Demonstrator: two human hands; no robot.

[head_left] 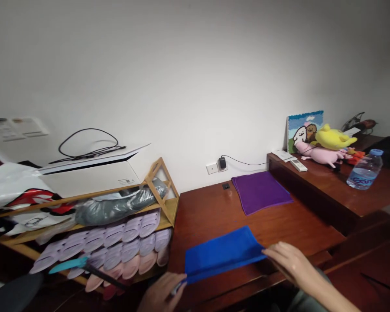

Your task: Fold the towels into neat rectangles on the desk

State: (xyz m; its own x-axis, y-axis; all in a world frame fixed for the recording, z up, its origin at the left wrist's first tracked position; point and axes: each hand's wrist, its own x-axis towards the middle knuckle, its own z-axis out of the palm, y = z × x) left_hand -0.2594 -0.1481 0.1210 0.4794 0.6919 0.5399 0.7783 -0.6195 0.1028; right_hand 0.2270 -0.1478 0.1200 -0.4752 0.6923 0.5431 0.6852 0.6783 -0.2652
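A blue cloth [222, 253] is stretched over the near part of the brown wooden desk [198, 216]. My left hand [164, 291] pinches its near left corner, close to the desk's front edge. At the right corner, the fingers of my right hand [289, 262] are closed on the same cloth. The near edge between my hands looks taut, with a darker band along it. Farther back, a purple cloth [261, 193] with a stitched edge lies flat on the desk, apart from the blue one.
Left of the desk, a wooden rack [170, 208] carries several slippers [130, 229] and a white box [91, 177]. A charger [222, 162] sits in the wall socket. The raised right surface bears a water bottle [364, 173], a remote [299, 165] and plush toys [325, 155].
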